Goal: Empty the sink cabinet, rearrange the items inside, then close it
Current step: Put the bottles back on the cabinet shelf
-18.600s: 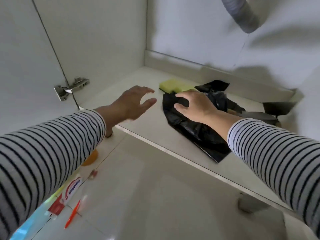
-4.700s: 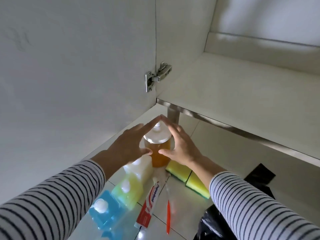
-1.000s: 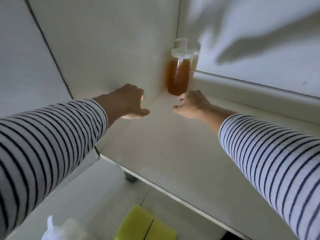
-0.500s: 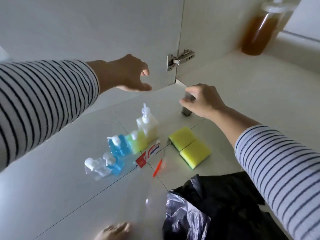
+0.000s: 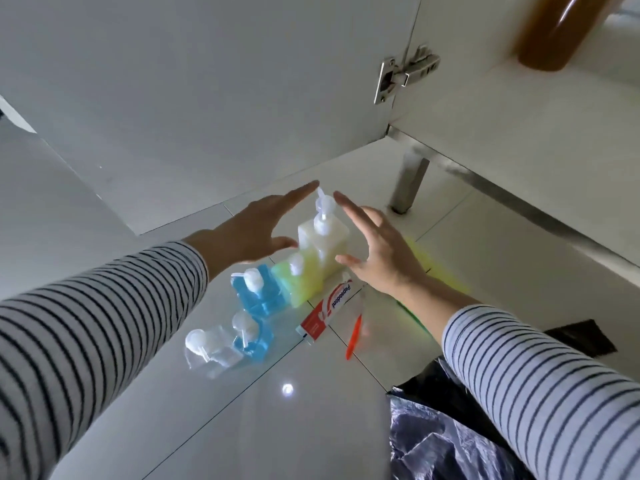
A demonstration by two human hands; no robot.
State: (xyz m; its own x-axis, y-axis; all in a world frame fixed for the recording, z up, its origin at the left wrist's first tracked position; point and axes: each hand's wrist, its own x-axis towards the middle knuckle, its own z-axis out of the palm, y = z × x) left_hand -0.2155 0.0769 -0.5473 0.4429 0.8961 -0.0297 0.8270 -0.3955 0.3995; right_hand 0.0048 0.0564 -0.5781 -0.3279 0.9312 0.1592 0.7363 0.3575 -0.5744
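Both hands, left hand [image 5: 252,233] and right hand [image 5: 381,251], spread wide flanking the pale pump bottle [image 5: 323,244]; rigid, slick, probably weighty, so grip its flat sides.

Amber bottle [image 5: 554,32] on the cabinet floor, far right: cut off by the top edge, blurred, only the lower body seen. Yellow sponges [image 5: 420,252]: mostly covered by the right hand [image 5: 384,251], a smeared yellow fringe showing. Black plastic bag [image 5: 446,434], near right: cut by the bottom edge, partly behind the right sleeve [image 5: 540,393]. Toothbrush [image 5: 355,336] head too blurred to make out. Fine print on the toothpaste tube [image 5: 327,315] unreadable.
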